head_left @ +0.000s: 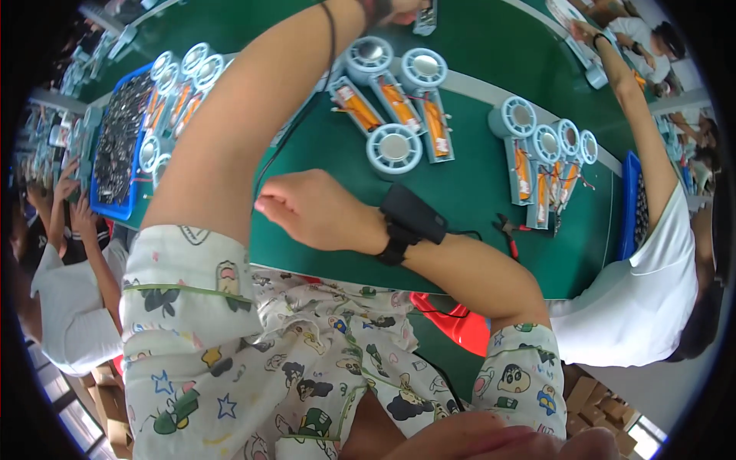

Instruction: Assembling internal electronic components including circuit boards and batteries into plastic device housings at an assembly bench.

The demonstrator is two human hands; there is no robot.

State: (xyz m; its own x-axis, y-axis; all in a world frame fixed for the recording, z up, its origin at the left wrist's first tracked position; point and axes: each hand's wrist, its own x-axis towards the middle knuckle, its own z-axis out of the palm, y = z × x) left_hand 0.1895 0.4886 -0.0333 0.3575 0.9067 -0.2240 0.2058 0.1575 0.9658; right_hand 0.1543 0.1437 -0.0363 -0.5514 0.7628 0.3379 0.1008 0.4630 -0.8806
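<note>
My left arm stretches far across the green table. At the top edge of the picture my left hand (400, 11) has its fingers closed at a light-blue fan housing (426, 18), and both are partly cut off. Nearer to me, my right hand (310, 208) is closed, with thumb and fingertips pressed together; anything inside is hidden. Beyond it lie several light-blue handheld fan bodies (393, 150), with round grilles and open handles showing orange-wrapped batteries (437, 129) and thin wires. A black cable (290, 132) hangs along my left forearm. My right wrist wears a black box (414, 215) on a strap.
More fan bodies (518, 116) stand at the right, near red-handled pliers (510, 234). A blue tray (115, 205) of small dark parts is at the left, another blue tray (630, 207) at the right. Co-workers sit on both sides; one arm (636, 115) reaches over the table.
</note>
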